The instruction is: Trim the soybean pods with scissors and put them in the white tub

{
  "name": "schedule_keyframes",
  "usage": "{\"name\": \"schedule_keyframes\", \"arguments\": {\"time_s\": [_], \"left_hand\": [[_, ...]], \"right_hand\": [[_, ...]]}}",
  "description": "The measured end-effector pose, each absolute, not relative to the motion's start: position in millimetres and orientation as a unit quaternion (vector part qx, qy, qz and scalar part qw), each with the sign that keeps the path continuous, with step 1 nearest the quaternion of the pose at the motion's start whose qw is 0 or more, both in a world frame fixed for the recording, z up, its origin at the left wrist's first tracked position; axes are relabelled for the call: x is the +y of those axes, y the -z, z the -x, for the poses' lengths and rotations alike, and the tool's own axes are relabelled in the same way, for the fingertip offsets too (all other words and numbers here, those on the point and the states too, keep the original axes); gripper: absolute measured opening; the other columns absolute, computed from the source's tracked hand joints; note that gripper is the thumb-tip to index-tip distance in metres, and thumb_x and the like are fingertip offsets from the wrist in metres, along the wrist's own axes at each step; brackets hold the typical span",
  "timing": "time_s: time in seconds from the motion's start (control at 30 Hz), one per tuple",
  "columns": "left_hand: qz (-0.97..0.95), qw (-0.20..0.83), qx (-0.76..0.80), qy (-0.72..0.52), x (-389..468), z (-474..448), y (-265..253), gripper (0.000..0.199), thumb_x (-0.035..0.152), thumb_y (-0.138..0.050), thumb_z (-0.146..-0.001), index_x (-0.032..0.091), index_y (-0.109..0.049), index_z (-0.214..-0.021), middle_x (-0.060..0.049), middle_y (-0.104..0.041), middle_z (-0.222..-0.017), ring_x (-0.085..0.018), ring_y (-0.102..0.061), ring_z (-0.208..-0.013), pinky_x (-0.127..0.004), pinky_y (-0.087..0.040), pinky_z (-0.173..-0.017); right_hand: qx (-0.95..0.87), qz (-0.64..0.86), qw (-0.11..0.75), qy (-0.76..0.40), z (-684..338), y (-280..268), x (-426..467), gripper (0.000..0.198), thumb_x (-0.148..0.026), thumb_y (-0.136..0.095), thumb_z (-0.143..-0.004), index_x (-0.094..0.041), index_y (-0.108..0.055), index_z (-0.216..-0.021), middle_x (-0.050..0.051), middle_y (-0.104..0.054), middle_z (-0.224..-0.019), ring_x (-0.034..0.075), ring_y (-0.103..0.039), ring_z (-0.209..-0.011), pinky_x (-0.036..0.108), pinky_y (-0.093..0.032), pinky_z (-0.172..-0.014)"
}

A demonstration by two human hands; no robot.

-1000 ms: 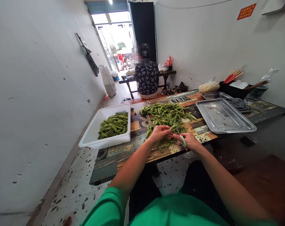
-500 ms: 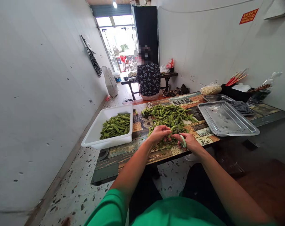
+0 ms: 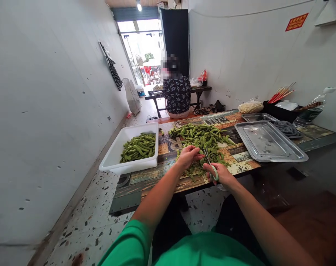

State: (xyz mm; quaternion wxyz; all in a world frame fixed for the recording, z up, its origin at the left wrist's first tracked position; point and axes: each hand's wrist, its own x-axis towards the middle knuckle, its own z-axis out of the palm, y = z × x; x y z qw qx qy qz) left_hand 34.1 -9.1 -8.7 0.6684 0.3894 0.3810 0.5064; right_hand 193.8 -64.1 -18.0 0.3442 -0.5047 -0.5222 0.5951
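My left hand [image 3: 189,156] is closed in a pinch over the near side of the pile, with a green edamame pod [image 3: 201,151] at its fingertips, mostly hidden by the fingers. Just right of it, my right hand [image 3: 220,174] grips scissors [image 3: 214,173] by their pale green handles. The metal blades point up and away, beside the left fingertips. Beyond both hands spreads a heap of edamame pods [image 3: 198,132], with trimmed bits lying nearer me. To the left, a white plastic tub [image 3: 112,162] holds many more pods [image 3: 140,147].
Metal trays [image 3: 270,142] lie on the patterned wooden table [image 3: 153,175] at right. Behind them are a black box [image 3: 280,111] of skewers, a plastic bottle [image 3: 314,107] and a bagged bundle [image 3: 251,106]. A person [image 3: 176,92] sits farther off, back turned.
The scissors and my right hand have shifted slightly down and left. The pod that stood out from my left fingers now shows less. The whole view has shifted a little.
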Motion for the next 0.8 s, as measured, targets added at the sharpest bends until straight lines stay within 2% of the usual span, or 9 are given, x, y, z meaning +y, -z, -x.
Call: {"name": "schedule_keyframes", "arguments": {"time_s": [0.1,0.23,0.3,0.5,0.6,0.7,0.8], "left_hand": [[-0.414,0.622,0.396,-0.533,-12,-39,11,0.032,0.032,-0.072,-0.072,0.015,-0.045,-0.077,0.004,-0.056,-0.058,-0.010,-0.062,-0.055,-0.017,-0.042,-0.047],[-0.438,0.549,0.444,-0.556,-14,-43,16,0.028,0.037,-0.067,-0.075,0.017,-0.047,-0.073,0.007,-0.048,-0.049,-0.004,-0.042,-0.040,-0.018,-0.028,-0.040],[-0.442,0.539,0.454,-0.556,-15,-44,17,0.027,0.037,-0.064,-0.076,0.017,-0.046,-0.071,0.007,-0.047,-0.049,-0.004,-0.038,-0.040,-0.018,-0.028,-0.041],[-0.502,0.490,0.489,-0.519,-17,-48,13,0.022,0.033,-0.055,-0.081,0.017,-0.047,-0.068,0.003,-0.053,-0.053,-0.006,-0.043,-0.043,-0.021,-0.035,-0.046],[-0.563,0.361,0.553,-0.497,-24,-41,1,0.021,0.033,-0.055,-0.082,0.017,-0.052,-0.069,0.002,-0.055,-0.056,-0.008,-0.048,-0.050,-0.021,-0.040,-0.053],[-0.554,0.149,0.632,-0.522,-39,-9,-26,0.019,0.036,-0.054,-0.083,0.017,-0.059,-0.083,-0.003,-0.065,-0.077,-0.011,-0.058,-0.067,-0.023,-0.046,-0.067],[-0.444,-0.076,0.729,-0.515,-56,48,-60,0.023,0.037,-0.052,-0.085,0.018,-0.060,-0.093,-0.007,-0.066,-0.089,-0.018,-0.061,-0.082,-0.032,-0.046,-0.082]], "right_hand": [[-0.521,0.492,0.353,-0.602,-187,21,-66,0.042,-0.057,-0.071,-0.066,-0.019,-0.054,-0.071,-0.003,-0.056,-0.052,0.012,-0.054,-0.041,0.019,-0.034,-0.028],[-0.521,0.492,0.371,-0.590,-178,20,-64,0.044,-0.061,-0.069,-0.067,-0.019,-0.052,-0.066,-0.003,-0.055,-0.051,0.011,-0.051,-0.038,0.021,-0.034,-0.028],[-0.513,0.496,0.381,-0.588,-174,17,-63,0.045,-0.062,-0.068,-0.065,-0.020,-0.052,-0.065,-0.003,-0.055,-0.051,0.011,-0.051,-0.037,0.022,-0.034,-0.027],[-0.492,0.513,0.401,-0.578,-171,13,-65,0.045,-0.062,-0.068,-0.066,-0.019,-0.055,-0.065,-0.004,-0.051,-0.043,0.011,-0.047,-0.033,0.021,-0.025,-0.026],[-0.480,0.516,0.404,-0.583,-177,17,-65,0.047,-0.062,-0.071,-0.062,-0.017,-0.056,-0.063,-0.004,-0.048,-0.040,0.008,-0.043,-0.030,0.019,-0.023,-0.026],[-0.464,0.520,0.411,-0.587,-189,24,-62,0.051,-0.064,-0.072,-0.059,-0.016,-0.059,-0.068,-0.003,-0.053,-0.044,0.009,-0.047,-0.033,0.017,-0.025,-0.026],[-0.442,0.516,0.423,-0.600,-201,29,-58,0.052,-0.064,-0.073,-0.059,-0.015,-0.060,-0.071,-0.002,-0.054,-0.047,0.010,-0.050,-0.035,0.016,-0.026,-0.026]]}}
